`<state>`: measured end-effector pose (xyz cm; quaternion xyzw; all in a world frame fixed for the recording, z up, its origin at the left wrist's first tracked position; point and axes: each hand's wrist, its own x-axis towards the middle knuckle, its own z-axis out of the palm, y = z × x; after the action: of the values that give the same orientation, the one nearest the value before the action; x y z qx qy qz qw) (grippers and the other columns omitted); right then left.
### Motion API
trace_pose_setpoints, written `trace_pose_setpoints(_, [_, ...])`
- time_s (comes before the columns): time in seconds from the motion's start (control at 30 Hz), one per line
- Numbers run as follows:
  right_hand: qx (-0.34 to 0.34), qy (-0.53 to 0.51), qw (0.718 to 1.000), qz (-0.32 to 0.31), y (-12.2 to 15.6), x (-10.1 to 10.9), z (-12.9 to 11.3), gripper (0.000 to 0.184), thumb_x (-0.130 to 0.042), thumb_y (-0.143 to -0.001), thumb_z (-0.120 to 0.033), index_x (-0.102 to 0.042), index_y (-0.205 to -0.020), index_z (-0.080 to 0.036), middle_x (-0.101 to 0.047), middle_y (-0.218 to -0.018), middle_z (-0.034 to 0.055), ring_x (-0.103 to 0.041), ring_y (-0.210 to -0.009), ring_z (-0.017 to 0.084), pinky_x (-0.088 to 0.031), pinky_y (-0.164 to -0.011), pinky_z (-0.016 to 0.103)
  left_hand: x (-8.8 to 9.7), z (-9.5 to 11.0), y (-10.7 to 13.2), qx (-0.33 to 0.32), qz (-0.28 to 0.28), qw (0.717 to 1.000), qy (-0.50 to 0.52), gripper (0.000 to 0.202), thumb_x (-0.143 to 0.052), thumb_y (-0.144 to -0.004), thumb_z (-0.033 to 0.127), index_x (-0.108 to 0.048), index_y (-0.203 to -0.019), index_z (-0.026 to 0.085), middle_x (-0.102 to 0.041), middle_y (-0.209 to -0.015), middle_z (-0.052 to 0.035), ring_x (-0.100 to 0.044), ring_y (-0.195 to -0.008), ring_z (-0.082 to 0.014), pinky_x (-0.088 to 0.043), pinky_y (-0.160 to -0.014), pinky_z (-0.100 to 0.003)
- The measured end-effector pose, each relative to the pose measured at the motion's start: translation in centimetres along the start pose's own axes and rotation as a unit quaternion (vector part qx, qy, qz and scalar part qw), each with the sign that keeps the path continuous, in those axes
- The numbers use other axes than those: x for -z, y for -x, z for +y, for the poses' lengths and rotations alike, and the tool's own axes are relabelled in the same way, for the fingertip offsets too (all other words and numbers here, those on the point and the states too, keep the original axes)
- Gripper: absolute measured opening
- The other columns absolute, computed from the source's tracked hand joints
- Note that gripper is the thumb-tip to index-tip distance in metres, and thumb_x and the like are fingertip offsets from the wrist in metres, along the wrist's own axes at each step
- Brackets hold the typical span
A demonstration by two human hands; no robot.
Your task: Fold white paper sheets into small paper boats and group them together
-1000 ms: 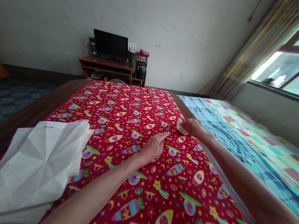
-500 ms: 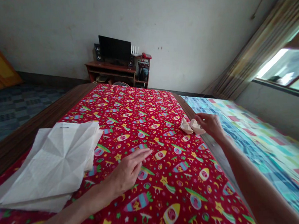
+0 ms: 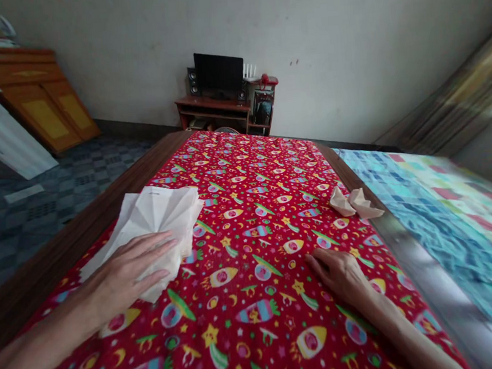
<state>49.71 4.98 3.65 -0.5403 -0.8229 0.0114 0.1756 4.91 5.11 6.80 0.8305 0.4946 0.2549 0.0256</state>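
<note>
My left hand lies over a stack of creased white paper sheets, fingers stretched out across the top sheet. Fold lines fan out over that sheet, and my hand covers its lower part. My right hand rests on the red patterned cloth, its fingers curled in, with nothing visible in them. Beyond it, at the right edge of the cloth, two small folded paper pieces sit side by side, apart from my hand.
A bed with a blue checked cover adjoins the table's right side. Brown wood trim borders the cloth on the left. At the far wall stands a desk with a monitor. A wooden cabinet is at the left.
My right hand has left the folded paper pieces and come back toward me onto the cloth. My left hand has moved left onto the paper stack. The view has turned left.
</note>
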Motion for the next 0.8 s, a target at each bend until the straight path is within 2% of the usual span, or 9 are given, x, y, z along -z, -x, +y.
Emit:
trace_pose_setpoints(0.1, [-0.007,-0.01,1.0,0.002,-0.1,0.1,0.0,0.039,-0.037,-0.096,-0.041,-0.051,-0.066,-0.019,-0.056,-0.058,0.0004,-0.049,-0.049,0.01,-0.031,-0.052,0.022,-0.3,-3.1,1.8,-0.007,-0.034,0.999,-0.024,0.047,-0.055,-0.083,0.052,-0.06,-0.123,0.027,-0.058,-0.13,-0.0041,-0.054,-0.119,-0.0233,-0.045,-0.101,-0.036])
trace_pose_setpoints(0.17, [0.0,-0.012,1.0,0.005,-0.1,0.2,0.2,0.04,-0.036,-0.096,-0.042,-0.052,-0.067,-0.019,-0.055,-0.058,0.0007,-0.05,-0.049,0.011,-0.032,-0.051,0.023,-0.5,-4.0,2.5,-0.002,-0.041,0.999,-0.032,0.044,-0.055,-0.085,0.046,-0.058,-0.124,0.028,-0.057,-0.132,-0.0046,-0.054,-0.119,-0.0226,-0.045,-0.1,-0.036])
trace_pose_setpoints(0.3, [0.008,-0.01,1.0,0.015,-0.1,0.3,0.1,0.04,-0.036,-0.095,-0.043,-0.053,-0.068,-0.02,-0.056,-0.058,0.0014,-0.052,-0.049,0.012,-0.033,-0.051,0.023,-0.4,-3.2,2.6,-0.025,-0.048,0.997,-0.053,0.043,-0.06,-0.083,0.037,-0.057,-0.125,0.028,-0.057,-0.131,-0.0051,-0.056,-0.117,-0.0214,-0.047,-0.097,-0.035])
trace_pose_setpoints(0.43, [0.015,-0.002,1.0,0.027,0.0,0.3,0.0,0.04,-0.036,-0.095,-0.042,-0.052,-0.065,-0.021,-0.056,-0.056,0.0008,-0.051,-0.047,0.012,-0.033,-0.049,0.023,0.1,-2.1,2.1,-0.05,-0.039,0.995,-0.078,0.038,-0.057,-0.087,0.034,-0.058,-0.123,0.023,-0.061,-0.126,-0.0059,-0.057,-0.114,-0.0187,-0.049,-0.095,-0.034])
trace_pose_setpoints(0.6, [0.016,0.0,1.0,0.024,0.0,0.3,0.0,0.039,-0.037,-0.095,-0.041,-0.054,-0.066,-0.021,-0.057,-0.056,0.001,-0.052,-0.047,0.012,-0.033,-0.049,0.023,0.5,-2.6,2.2,-0.044,-0.066,0.994,-0.072,0.037,-0.057,-0.089,0.035,-0.057,-0.124,0.021,-0.06,-0.128,-0.0043,-0.056,-0.116,-0.0171,-0.048,-0.096,-0.034])
trace_pose_setpoints(0.8, [0.019,0.005,0.999,0.026,-0.1,0.3,0.0,0.04,-0.037,-0.095,-0.041,-0.05,-0.064,-0.021,-0.055,-0.055,0.0001,-0.051,-0.046,0.011,-0.032,-0.048,0.023,0.6,-2.6,2.4,-0.031,-0.026,0.998,-0.037,0.031,-0.054,-0.091,0.034,-0.06,-0.117,0.018,-0.066,-0.118,-0.0019,-0.062,-0.107,-0.015,-0.05,-0.094,-0.031])
